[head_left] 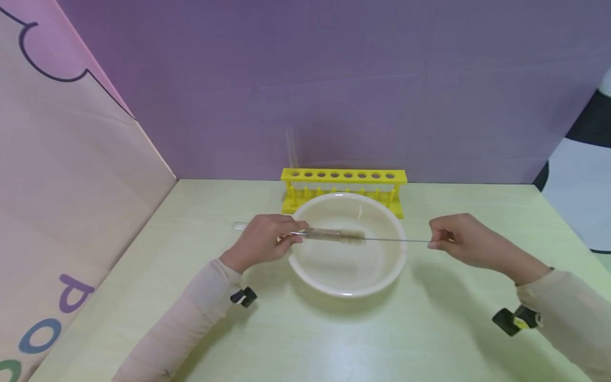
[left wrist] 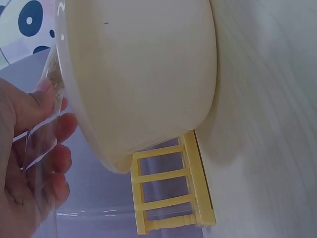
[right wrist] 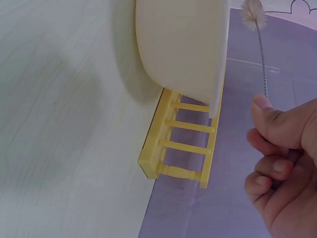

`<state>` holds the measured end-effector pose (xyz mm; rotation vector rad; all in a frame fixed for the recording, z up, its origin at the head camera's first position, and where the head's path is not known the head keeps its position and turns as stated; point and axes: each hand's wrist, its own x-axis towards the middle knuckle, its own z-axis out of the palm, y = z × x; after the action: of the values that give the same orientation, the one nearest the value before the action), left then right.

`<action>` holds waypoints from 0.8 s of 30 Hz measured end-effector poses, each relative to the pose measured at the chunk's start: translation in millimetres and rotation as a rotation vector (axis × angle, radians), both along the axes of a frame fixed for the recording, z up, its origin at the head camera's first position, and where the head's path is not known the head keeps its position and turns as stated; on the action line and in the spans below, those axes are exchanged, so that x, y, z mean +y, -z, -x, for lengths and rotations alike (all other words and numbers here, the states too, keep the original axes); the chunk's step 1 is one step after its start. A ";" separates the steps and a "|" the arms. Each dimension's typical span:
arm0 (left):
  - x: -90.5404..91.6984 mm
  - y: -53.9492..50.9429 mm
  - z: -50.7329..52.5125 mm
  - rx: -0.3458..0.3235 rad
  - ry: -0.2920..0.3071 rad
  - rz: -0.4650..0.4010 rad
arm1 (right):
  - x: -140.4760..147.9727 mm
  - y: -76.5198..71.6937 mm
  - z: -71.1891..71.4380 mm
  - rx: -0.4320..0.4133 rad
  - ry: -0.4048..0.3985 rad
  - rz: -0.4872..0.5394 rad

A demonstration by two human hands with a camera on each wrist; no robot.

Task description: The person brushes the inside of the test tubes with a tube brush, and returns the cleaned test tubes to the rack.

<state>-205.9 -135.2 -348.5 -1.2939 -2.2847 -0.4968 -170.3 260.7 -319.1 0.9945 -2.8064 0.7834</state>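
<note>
My left hand (head_left: 267,240) grips a clear glass test tube (left wrist: 42,144) lying level, its mouth turned to the right over a cream basin (head_left: 348,289). A test tube brush (head_left: 353,237) sits partly inside the tube; some bristles stick out at the mouth. With thumb and fingertips, my right hand (head_left: 470,241) pinches the far end of the brush's thin twisted wire handle (right wrist: 262,62), to the right of the basin. In the right wrist view the pale bristle tip (right wrist: 254,14) shows above the hand. Part of the tube is hidden behind the left fingers.
Behind the basin stands a yellow test tube rack (head_left: 343,175), with another clear test tube (head_left: 291,149) upright in its leftmost hole. The pale wooden table (head_left: 296,339) meets a purple backdrop (head_left: 305,79) at the back and a printed panel on the left.
</note>
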 end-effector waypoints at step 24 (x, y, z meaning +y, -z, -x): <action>-7.6 -19.6 17.4 -0.665 -0.063 0.090 | 8.9 30.7 -2.9 0.740 -0.054 0.009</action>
<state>-223.3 -142.8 -328.9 -1.2153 -2.8992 -0.9200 -167.4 269.6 -349.8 1.0776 -2.1419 0.3231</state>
